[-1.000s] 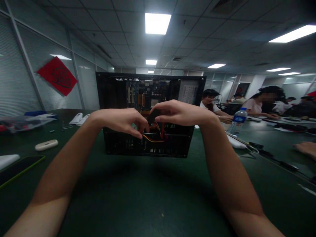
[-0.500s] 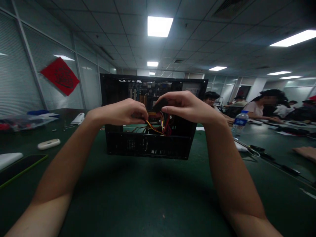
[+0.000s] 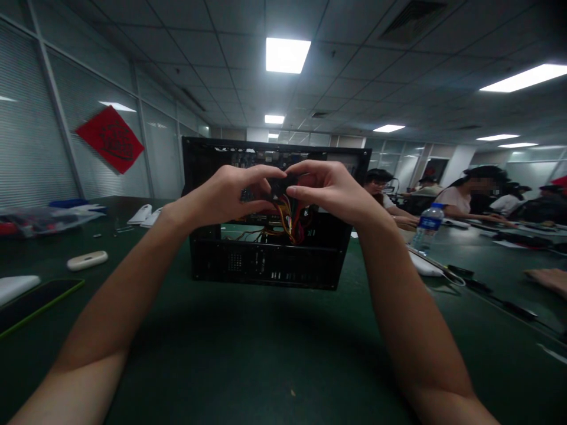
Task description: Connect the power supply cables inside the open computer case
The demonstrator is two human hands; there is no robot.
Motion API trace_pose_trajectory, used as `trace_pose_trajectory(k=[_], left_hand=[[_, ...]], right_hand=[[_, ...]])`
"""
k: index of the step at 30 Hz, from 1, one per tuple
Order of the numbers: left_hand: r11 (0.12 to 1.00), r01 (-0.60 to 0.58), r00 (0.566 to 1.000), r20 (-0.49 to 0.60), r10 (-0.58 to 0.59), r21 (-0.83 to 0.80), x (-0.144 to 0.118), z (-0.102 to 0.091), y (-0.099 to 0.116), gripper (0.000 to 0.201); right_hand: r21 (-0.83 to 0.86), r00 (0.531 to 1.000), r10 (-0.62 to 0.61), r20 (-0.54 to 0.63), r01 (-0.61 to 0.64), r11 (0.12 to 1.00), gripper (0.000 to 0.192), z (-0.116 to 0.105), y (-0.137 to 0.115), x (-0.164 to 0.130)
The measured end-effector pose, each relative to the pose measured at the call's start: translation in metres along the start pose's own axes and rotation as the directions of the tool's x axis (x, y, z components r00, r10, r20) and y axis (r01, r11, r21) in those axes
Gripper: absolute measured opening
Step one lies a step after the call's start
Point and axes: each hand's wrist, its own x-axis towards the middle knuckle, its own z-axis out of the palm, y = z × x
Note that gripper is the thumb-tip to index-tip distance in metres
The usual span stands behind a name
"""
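Note:
A black computer case (image 3: 212,251) stands on the table with its open side facing me, parts of a circuit board showing inside. A bundle of coloured cables (image 3: 293,223), yellow, red and black among them, rises out of it to a dark bunched part (image 3: 279,186). My right hand (image 3: 334,188) pinches that dark part from the right. From the left, my left hand (image 3: 228,192) closes its thumb and fingers on the same part. The fingertips of both hands nearly meet there, and they hide much of the board behind.
On the dark green table (image 3: 248,354), a phone (image 3: 39,304) and a white oval case (image 3: 87,260) lie at left. At right are a water bottle (image 3: 429,225) and black cables (image 3: 509,307). A co-worker (image 3: 469,192) sits beyond.
My left hand has let go of the thin yellow cable strands and moved up and right to the dark bunched part. My right hand keeps its hold, slightly shifted.

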Motion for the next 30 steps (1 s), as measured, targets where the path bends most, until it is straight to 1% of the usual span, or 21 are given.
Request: trace_pose_trajectory(k=[4,8,11,16,24,30], left_hand=[[0.995,-0.038,0.999,-0.034,0.041,0.093,-0.001,0.003,-0.004,0.049],[0.979,-0.098,0.993,-0.043,0.107,0.18,-0.003,0.006,-0.01,0.051],[0.95,-0.145,0.985,-0.052,0.165,0.275,-0.004,0.008,-0.015,0.051],[0.896,-0.176,0.974,-0.062,0.219,0.407,-0.004,0.01,-0.022,0.047],[0.867,-0.181,0.976,-0.022,0.216,0.464,-0.008,0.015,-0.036,0.069],[0.807,-0.203,0.972,0.018,0.233,0.555,-0.009,0.02,-0.042,0.076]], right_hand=[[0.041,1.0,0.028,0.004,-0.029,0.999,0.044,0.003,0.004,0.002],[0.062,0.998,0.053,0.016,-0.054,0.997,0.042,0.003,0.006,0.002],[0.071,0.998,0.061,0.03,-0.063,0.995,0.042,0.003,0.007,0.002],[0.054,0.997,0.058,0.046,-0.061,0.997,0.042,0.004,0.006,0.002],[0.007,0.993,0.073,0.098,-0.074,0.997,0.04,0.009,0.005,0.004],[-0.006,0.988,0.102,0.113,-0.102,0.995,0.038,0.01,0.008,0.005]])
